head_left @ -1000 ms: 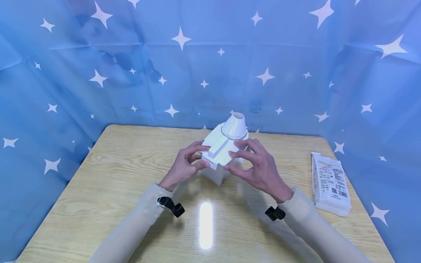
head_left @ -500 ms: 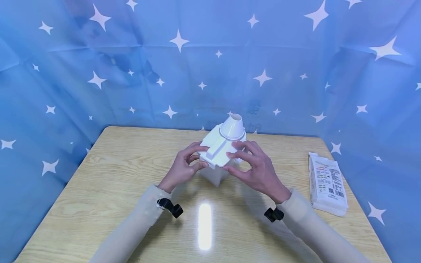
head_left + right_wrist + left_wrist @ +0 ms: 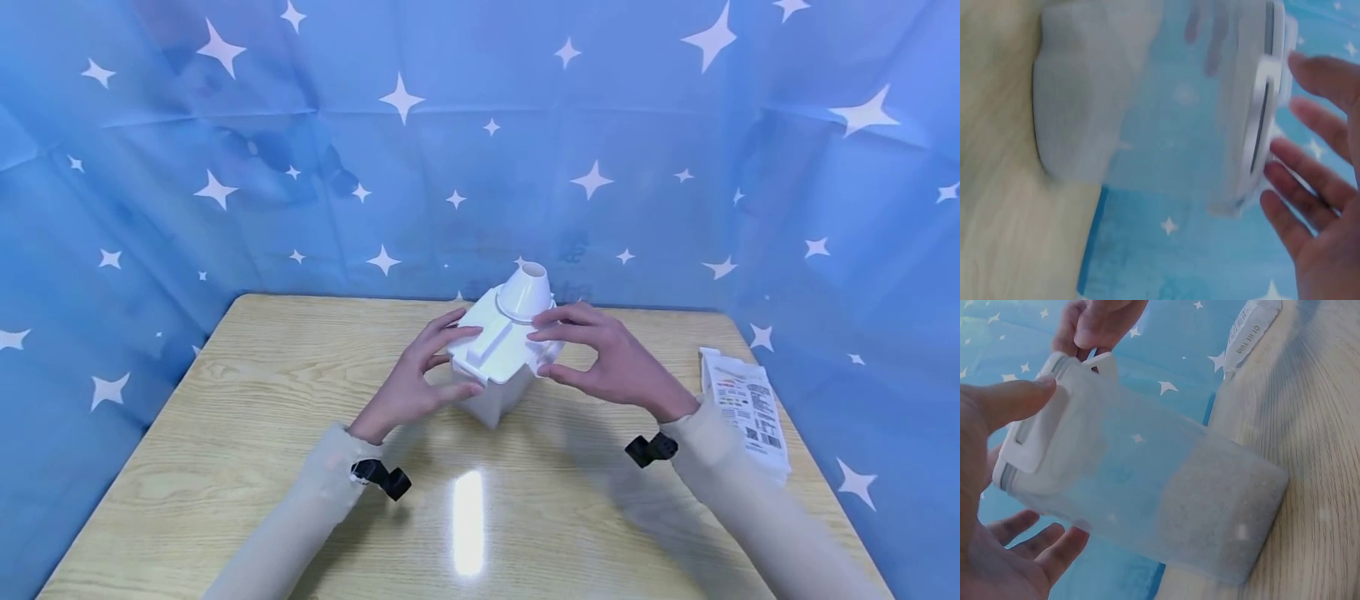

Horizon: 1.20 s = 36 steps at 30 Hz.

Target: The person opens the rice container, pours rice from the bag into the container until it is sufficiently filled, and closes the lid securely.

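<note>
A translucent storage container (image 3: 491, 404) stands on the table, its white lid (image 3: 480, 313) topped by a white cone-shaped cup (image 3: 525, 292). Through its wall, pale grainy contents (image 3: 1216, 506) show in the lower part. My left hand (image 3: 416, 375) holds the lid's left corner: in the left wrist view its thumb is at the lid edge by a white clip (image 3: 1038, 440), fingers along the container's side. At the lid's right side, my right hand (image 3: 611, 358) has its fingers spread loosely. The right wrist view shows those fingers beside another clip (image 3: 1262, 119).
A white printed packet (image 3: 750, 408) lies near the right edge of the wooden table (image 3: 262, 433), partly behind the right sleeve. A blue curtain with white stars (image 3: 450, 125) hangs behind and at both sides.
My right hand has moved right and away from the lid's front corner, its fingers loosening. The left hand's thumb and fingers have spread wider. The container stays in place.
</note>
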{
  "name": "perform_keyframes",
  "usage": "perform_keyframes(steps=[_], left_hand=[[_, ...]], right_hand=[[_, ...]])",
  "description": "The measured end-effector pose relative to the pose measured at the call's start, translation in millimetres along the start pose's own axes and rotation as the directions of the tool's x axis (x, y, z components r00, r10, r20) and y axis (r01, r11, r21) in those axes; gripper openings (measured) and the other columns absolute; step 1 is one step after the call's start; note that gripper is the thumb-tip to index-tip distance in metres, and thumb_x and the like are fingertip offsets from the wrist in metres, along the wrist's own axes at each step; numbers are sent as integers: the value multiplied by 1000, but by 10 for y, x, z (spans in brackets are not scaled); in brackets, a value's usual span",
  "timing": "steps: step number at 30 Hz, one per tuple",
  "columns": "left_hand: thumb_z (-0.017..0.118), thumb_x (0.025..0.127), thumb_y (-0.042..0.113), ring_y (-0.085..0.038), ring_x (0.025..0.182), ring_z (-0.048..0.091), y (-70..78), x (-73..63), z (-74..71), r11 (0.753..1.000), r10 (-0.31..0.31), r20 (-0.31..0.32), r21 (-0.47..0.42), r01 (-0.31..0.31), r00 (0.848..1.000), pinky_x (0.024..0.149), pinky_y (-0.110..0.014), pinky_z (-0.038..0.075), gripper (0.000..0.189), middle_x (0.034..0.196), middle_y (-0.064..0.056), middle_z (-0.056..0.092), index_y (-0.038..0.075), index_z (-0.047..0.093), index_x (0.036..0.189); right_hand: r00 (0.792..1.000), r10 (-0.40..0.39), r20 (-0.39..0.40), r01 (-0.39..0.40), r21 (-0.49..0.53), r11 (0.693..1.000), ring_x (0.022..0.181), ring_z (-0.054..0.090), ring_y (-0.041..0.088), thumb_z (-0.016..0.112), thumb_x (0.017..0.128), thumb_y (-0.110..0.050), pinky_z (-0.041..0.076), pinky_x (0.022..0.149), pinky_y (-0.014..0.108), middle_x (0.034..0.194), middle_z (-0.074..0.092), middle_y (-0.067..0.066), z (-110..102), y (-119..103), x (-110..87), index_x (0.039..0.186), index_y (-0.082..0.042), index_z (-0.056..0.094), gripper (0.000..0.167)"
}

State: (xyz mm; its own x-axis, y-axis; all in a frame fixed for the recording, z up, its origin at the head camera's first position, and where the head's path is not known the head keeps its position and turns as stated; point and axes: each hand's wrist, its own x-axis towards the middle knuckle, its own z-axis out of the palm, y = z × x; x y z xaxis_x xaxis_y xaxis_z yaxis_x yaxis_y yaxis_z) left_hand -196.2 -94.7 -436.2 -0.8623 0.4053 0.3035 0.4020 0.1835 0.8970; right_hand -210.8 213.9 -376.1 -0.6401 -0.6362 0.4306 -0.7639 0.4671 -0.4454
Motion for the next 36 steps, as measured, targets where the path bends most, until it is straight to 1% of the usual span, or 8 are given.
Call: perform_keyframes(steps=[3, 8, 13, 18, 24, 29, 33, 36], left_hand=[[87, 83, 20, -20, 145, 44, 9, 14, 20, 999, 23, -6, 28, -23, 1000, 105, -51, 56, 69, 168, 3, 30, 32, 58, 144], [87, 83, 21, -18, 145, 44, 10, 13, 31, 1000, -13, -30, 20, 14, 999, 106, -50, 56, 66, 167, 6, 31, 35, 60, 141], [87, 83, 24, -17, 144, 45, -9, 9, 33, 999, -41, -35, 6, 41, 999, 107, -50, 55, 64, 166, 8, 32, 37, 61, 140], [87, 83, 26, -13, 142, 46, -39, 3, 41, 998, -60, -49, -14, 60, 997, 107, -48, 56, 62, 164, 15, 34, 40, 62, 138], [87, 83, 23, -17, 144, 45, -70, 9, 63, 998, -58, -50, -37, 56, 997, 107, -49, 56, 62, 164, 15, 33, 37, 62, 139], [86, 84, 25, -16, 144, 44, -88, 9, 86, 997, -67, -55, -51, 64, 996, 107, -48, 55, 61, 163, 19, 32, 37, 63, 138], [86, 84, 27, -17, 144, 44, -103, 10, 93, 997, -57, -58, -55, 54, 997, 106, -47, 56, 59, 164, 19, 33, 37, 63, 138], [86, 84, 26, -17, 143, 45, -106, 1, 87, 997, -53, -62, -62, 49, 997, 104, -46, 57, 58, 163, 18, 33, 36, 63, 137]], right_hand=[[999, -32, 22, 32, -6, 999, 123, 56, 19, 89, 80, -16, 53, 97, 31, 134, 65, 2, -62, 90, -6, 124, -21, 75, 46], [998, -68, 19, 68, 0, 998, 120, 56, 22, 89, 78, -13, 51, 95, 25, 130, 64, 6, -67, 205, 0, 119, -19, 77, 43], [997, -75, -30, 76, 29, 997, 116, 57, 22, 91, 74, -10, 49, 91, 17, 126, 63, 7, -19, 275, 18, 114, -18, 79, 42], [993, -65, -102, 73, 71, 995, 111, 58, 20, 92, 72, -9, 49, 86, 14, 120, 66, 6, 61, 304, 20, 109, -19, 80, 39], [981, -58, -184, 80, 115, 990, 105, 59, 19, 92, 70, -4, 49, 80, 14, 113, 68, 7, 136, 299, 3, 105, -15, 82, 37], [971, -59, -232, 95, 147, 984, 101, 57, 20, 92, 68, 1, 47, 77, 17, 111, 69, 9, 184, 312, -20, 102, -12, 82, 38], [967, -45, -249, 91, 175, 980, 103, 57, 21, 91, 68, 3, 46, 80, 20, 110, 69, 9, 225, 334, -26, 101, -12, 82, 37], [965, -55, -256, 102, 177, 979, 105, 57, 22, 91, 68, 4, 45, 84, 21, 110, 70, 9, 259, 354, -26, 100, -12, 82, 37]])
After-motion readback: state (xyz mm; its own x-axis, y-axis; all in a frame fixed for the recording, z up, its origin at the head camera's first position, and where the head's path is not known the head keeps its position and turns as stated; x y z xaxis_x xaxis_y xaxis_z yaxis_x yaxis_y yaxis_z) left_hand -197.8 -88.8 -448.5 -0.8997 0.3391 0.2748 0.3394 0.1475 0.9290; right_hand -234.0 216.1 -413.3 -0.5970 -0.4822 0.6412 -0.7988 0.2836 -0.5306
